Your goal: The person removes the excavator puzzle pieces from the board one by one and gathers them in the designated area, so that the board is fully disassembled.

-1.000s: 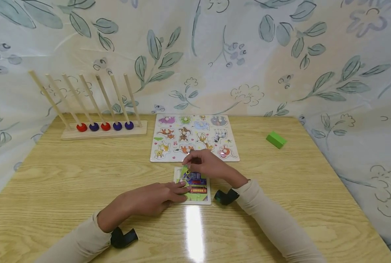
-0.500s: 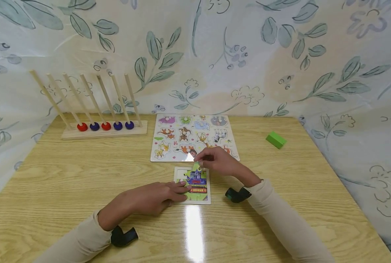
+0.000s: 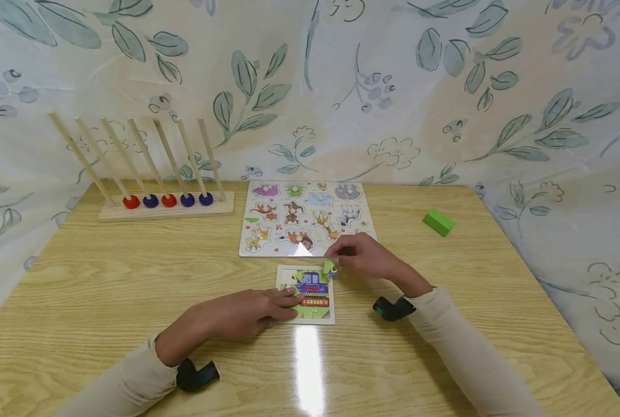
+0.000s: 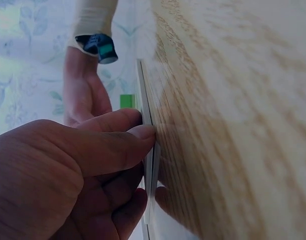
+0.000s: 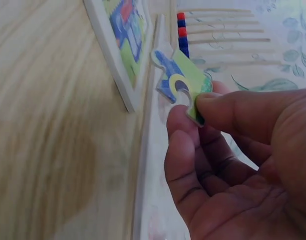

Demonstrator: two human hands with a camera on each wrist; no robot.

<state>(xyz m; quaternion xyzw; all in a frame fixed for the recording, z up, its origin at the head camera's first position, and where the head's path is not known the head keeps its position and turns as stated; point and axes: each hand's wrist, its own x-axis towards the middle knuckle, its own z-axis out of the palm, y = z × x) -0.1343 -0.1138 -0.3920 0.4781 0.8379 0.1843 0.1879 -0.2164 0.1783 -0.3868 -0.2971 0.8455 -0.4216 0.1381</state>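
1. Off you go to the right: since the earlier frame your right hand (image 3: 368,255) has carried the puzzle piece (image 3: 328,267) from the tray's upper left across to its upper right corner, while your left hand (image 3: 244,313) has stayed put.
2. Here's the pinch: right thumb and forefinger are closed on one edge of the piece, the other fingers bent below.
3. Most of the piece juts past those fingertips, its notch and yellow ring beside them, held clear of the puzzle tray (image 3: 332,304).
4. Over on the left, your fingers lie relaxed, tips resting on the tray's left part.
5. The tray sits flat on the tabletop (image 3: 132,278), just in front of the animal board (image 3: 268,253).
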